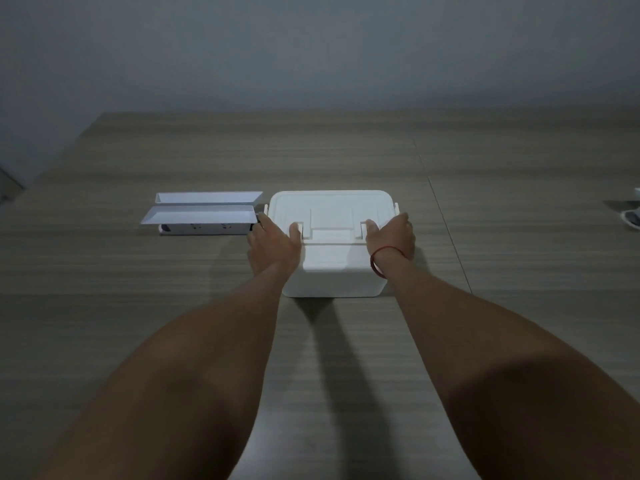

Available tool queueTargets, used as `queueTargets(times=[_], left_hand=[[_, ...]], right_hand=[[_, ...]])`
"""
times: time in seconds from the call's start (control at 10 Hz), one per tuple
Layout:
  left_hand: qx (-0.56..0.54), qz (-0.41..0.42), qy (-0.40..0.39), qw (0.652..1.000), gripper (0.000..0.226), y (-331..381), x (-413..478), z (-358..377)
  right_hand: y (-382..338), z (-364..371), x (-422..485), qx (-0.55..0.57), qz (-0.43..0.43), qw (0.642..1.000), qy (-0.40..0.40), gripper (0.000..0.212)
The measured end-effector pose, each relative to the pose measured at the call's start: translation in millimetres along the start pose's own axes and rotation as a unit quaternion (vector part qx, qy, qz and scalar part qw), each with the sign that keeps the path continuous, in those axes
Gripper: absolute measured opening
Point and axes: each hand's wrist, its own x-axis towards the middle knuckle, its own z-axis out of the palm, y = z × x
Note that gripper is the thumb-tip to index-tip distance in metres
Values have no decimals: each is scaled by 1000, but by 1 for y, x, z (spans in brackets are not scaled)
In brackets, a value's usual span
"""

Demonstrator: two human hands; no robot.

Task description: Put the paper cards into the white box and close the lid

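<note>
A white box (333, 271) stands in the middle of the wooden table, its lid (329, 207) down flat on top. My left hand (273, 245) grips the box's front left corner, thumb on the lid's edge and fingers along the left side. My right hand (393, 237), with a red string at the wrist, holds the front right corner the same way. To the left of the box lie white folded paper cards (204, 216), two long pieces side by side over a printed strip.
The wooden table (485, 202) has a seam running down its right part. At the far right edge sit small white and dark objects (632, 218), partly cut off. A grey wall rises behind the table.
</note>
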Motion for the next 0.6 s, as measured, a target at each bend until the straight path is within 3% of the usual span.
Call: queueTargets(times=[0.3,0.6], left_hand=[[-13,-7,-22,1000,76,13,28,1],[-59,-2,-34,998,62,-22,-37,-22]], right_hand=[[-13,11,27,15,1,1000,16,61],[23,-11,-34,90,-2,996,-4,62]])
